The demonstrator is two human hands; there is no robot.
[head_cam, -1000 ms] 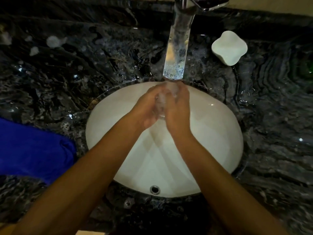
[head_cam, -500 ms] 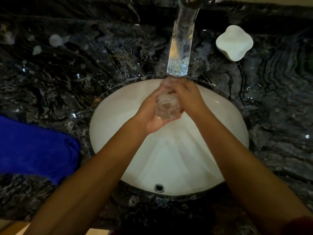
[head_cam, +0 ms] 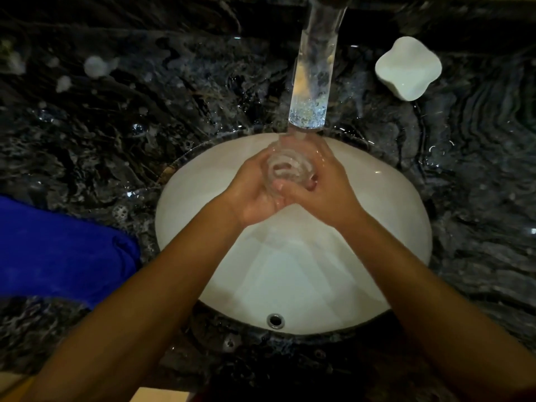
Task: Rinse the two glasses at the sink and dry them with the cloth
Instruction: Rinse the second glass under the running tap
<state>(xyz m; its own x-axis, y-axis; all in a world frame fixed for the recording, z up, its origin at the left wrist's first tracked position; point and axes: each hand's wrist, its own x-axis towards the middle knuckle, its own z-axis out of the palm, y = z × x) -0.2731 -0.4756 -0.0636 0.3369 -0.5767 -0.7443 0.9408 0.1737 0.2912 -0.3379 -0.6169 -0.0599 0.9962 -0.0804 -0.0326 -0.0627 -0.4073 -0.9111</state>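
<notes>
Left hand (head_cam: 255, 195) and right hand (head_cam: 322, 187) both grip small clear glass tumbler (head_cam: 290, 171) over white oval sink (head_cam: 377, 227). Tap water stream (head_cam: 311, 76) falls onto it. Blue cloth (head_cam: 58, 250) lies on dark marble surface (head_cam: 116, 126).

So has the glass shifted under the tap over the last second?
Yes. The glass now sits a little lower, out from behind the hands, its mouth showing, below the water stream over the white sink.

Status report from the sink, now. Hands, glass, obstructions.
Left hand and right hand both grip the glass under the running water, over the basin. Blue cloth on the counter, left. Nothing in the way.
</notes>
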